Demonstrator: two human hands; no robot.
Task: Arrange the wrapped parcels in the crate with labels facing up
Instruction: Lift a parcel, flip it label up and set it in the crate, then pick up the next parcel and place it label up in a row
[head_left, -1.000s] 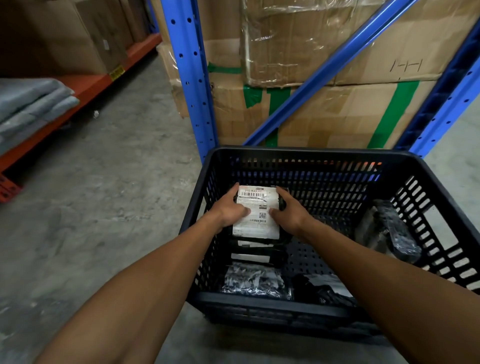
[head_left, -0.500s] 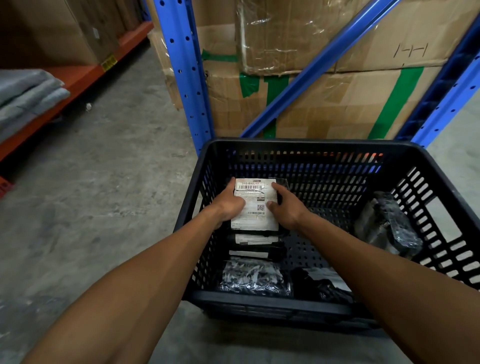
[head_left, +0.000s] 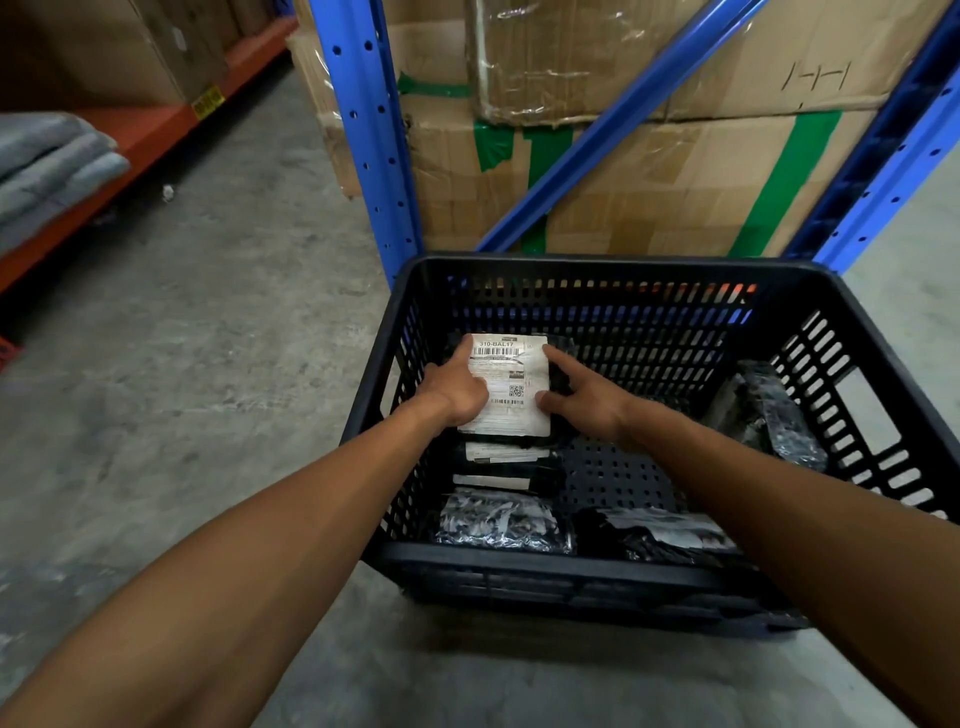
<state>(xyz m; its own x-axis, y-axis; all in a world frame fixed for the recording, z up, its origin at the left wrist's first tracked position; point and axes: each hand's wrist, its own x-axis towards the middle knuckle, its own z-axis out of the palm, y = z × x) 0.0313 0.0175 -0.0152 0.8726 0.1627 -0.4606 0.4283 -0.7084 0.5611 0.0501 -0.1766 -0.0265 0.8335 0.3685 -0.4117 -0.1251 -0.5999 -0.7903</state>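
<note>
A black slatted crate stands on the concrete floor. At its far left lies a black wrapped parcel with a white label facing up. My left hand presses on the label's left side, thumb on top. My right hand rests at the parcel's right edge, forefinger stretched along it. Two more labelled parcels lie in a row just nearer to me. A shiny wrapped parcel and another lie by the near wall. One parcel leans on the right wall.
Blue rack uprights and taped cardboard boxes stand right behind the crate. An orange shelf with folded grey cloth runs along the left. Bare concrete floor lies left of the crate.
The labelled parcel has gone down onto the crate's floor at the far left. My right fingers have spread out along its edge; the view has tilted slightly.
</note>
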